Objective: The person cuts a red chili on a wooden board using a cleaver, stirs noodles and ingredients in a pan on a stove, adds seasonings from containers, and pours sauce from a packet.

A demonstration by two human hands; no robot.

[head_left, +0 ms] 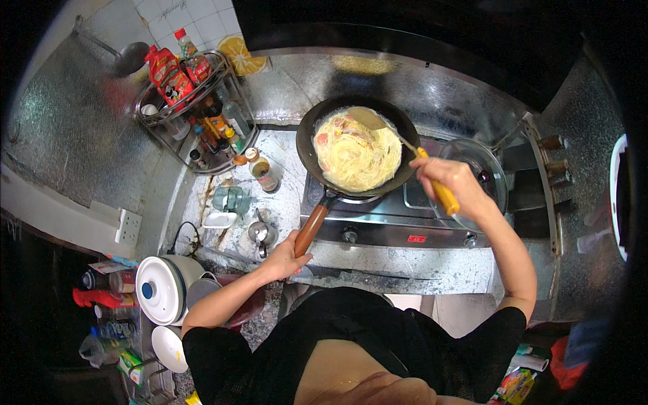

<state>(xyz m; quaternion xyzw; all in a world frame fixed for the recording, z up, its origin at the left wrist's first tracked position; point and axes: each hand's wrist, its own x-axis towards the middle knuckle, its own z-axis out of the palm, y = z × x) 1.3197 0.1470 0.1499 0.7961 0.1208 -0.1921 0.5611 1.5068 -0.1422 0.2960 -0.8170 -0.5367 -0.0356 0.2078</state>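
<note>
A dark frying pan [305,145] sits over the left side of the gas stove, tilted a little, with pale yellow noodles [351,158] and some reddish bits in it. My left hand [285,258] is closed round the end of the pan's brown wooden handle [312,229]. In my right hand [459,185] is a spatula with a yellow handle [442,196]. Its metal blade [368,119] lies against the noodles at the far side of the pan.
A glass lid [489,158] rests on the stove's right side. Left of the pan stand a seasoning jar [263,174], a metal pot [260,233] and a rack [150,121] of bottles. A white lidded pot [162,290] is by my left forearm. Knives hang on the right wall.
</note>
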